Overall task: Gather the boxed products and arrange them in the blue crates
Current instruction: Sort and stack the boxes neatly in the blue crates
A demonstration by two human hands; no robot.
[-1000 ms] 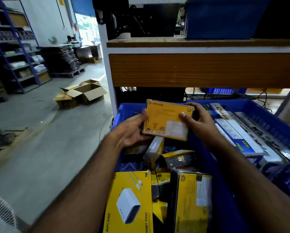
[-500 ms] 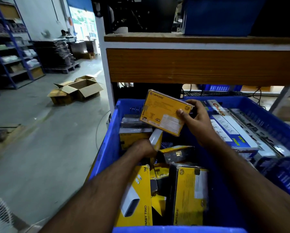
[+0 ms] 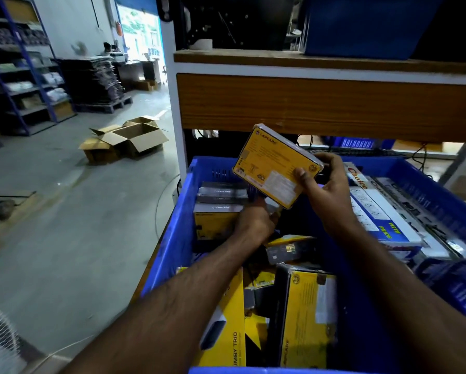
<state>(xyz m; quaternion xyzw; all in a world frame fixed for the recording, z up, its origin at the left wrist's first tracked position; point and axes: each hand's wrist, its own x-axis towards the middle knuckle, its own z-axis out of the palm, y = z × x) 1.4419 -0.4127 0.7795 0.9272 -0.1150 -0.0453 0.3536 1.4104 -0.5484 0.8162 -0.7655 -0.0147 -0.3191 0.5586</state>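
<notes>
**Sorting boxed products in the left crate: one box raised, one hand clearing space**

The right hand (image 3: 326,195) holds a flat yellow cardboard box with a grey edge and a white label (image 3: 276,166) above the far end of the blue plastic crate with a ribbed rim (image 3: 172,238). The thumb is pressed on the printed face near the lower right corner; the fingers wrap behind the box. The box is tilted, printed face toward the camera, clear of the crate contents. Judgement: it is held raised so that the area beneath stays accessible while a slot is prepared.

The left hand (image 3: 256,220) is lowered into the crate, directly below the raised box, beside a stack of grey and yellow boxes (image 3: 221,203) at the far left corner. Its fingers are curled downward; whether they grasp an item cannot be determined, as the palm side is hidden. Judgement: it is shifting or steadying loose items to open a space.

Nearer the camera, the crate holds upright yellow cartons, including a tall yellow carton showing a white device (image 3: 223,327) and a yellow and black carton with a white sticker (image 3: 310,317). These lie at mixed angles, not yet ordered.

A second blue crate (image 3: 442,195) on the right holds long white and blue boxes (image 3: 372,217) laid flat, side by side.
</notes>
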